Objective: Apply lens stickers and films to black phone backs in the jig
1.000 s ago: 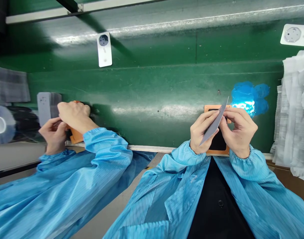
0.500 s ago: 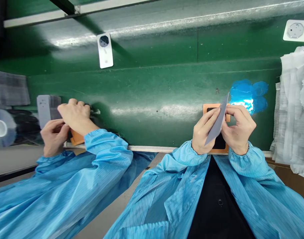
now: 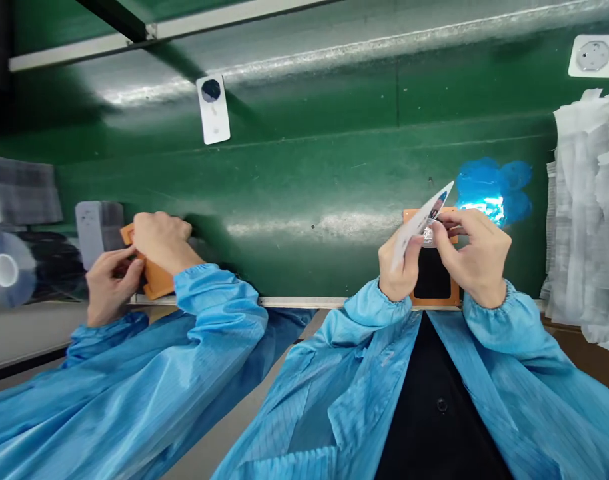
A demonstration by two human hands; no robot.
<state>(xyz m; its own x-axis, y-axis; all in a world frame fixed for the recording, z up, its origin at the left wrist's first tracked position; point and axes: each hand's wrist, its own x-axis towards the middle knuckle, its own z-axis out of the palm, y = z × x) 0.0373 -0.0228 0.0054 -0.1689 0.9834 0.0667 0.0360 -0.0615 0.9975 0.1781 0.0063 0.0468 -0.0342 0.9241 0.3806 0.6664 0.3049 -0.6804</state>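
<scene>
My left hand (image 3: 398,263) grips a thin white phone back cover (image 3: 418,230) by its lower part, thumb on the near face. The cover stands tilted, with a dark camera area near its top end. Beside it, my right hand (image 3: 477,250) is closed in a pinch at a small clear film (image 3: 428,236) with white printing. Whether the film touches the cover, I cannot tell. Beneath both hands lies an orange fixture (image 3: 455,290) with a black middle, at the bench's front edge. My hands hide parts of it.
Blue shiny film (image 3: 484,190) lies beyond my right hand. White strips (image 3: 582,220) hang at the right. White phone covers (image 3: 215,123) lie at the back. At left, a co-worker's hands (image 3: 159,240) hold an orange fixture (image 3: 157,277) near a tape roll (image 3: 5,270).
The phone back cover has turned in my left hand from its grey face to its white face. The printed film now shows at my right fingertips. The co-worker's orange fixture shows more.
</scene>
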